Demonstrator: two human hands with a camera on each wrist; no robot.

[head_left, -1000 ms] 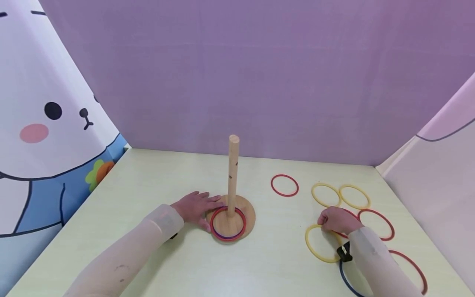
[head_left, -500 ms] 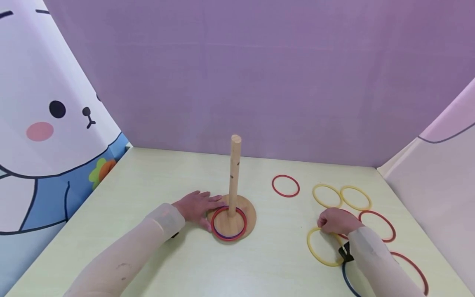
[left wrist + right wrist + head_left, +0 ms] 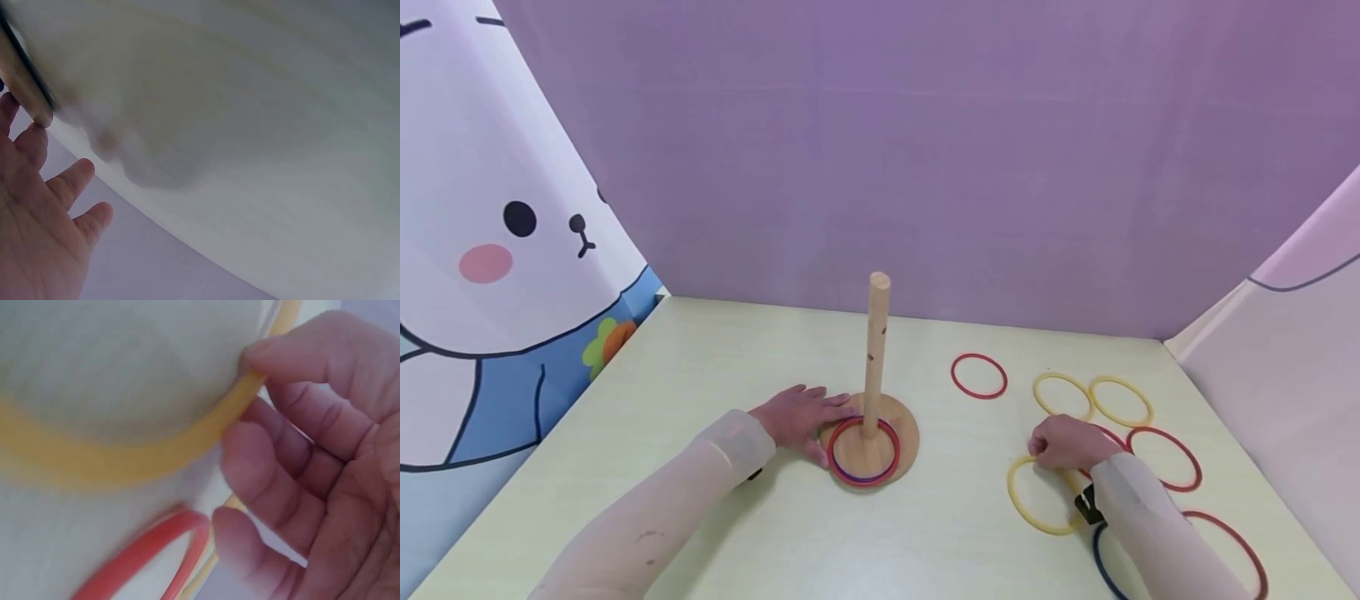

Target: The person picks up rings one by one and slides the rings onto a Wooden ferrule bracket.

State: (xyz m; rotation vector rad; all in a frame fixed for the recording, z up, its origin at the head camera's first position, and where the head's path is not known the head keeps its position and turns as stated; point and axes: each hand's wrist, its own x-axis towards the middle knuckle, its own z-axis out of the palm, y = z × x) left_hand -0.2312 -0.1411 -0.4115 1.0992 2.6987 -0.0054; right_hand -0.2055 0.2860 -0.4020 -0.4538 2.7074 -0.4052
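On the table stands a wooden peg (image 3: 877, 358) on a round wooden base (image 3: 907, 425). A red ring (image 3: 897, 454) and a blue one, mostly hidden under it, lie around the peg on the base. My left hand (image 3: 800, 421) rests with spread fingers at the base's left edge; the left wrist view catches the rim of the base (image 3: 25, 87) by the fingertips. Over on the right, my right hand (image 3: 1067, 442) pinches a yellow ring (image 3: 1022, 508) between thumb and fingers, as the right wrist view confirms with the yellow band (image 3: 137, 464) running into the fingertips.
Behind the right hand lie two yellow rings (image 3: 1122, 377), with red rings (image 3: 1191, 458) beside them. A single red ring (image 3: 979, 356) lies behind the peg to the right. Under the right forearm are a blue ring (image 3: 1101, 562) and a larger red ring (image 3: 1243, 546). A purple curtain (image 3: 925, 167) closes off the back.
My right hand, pinching the yellow ring, has shifted slightly left, and the ring has moved with it. The left hand stays at the base; the head view has turned slightly.
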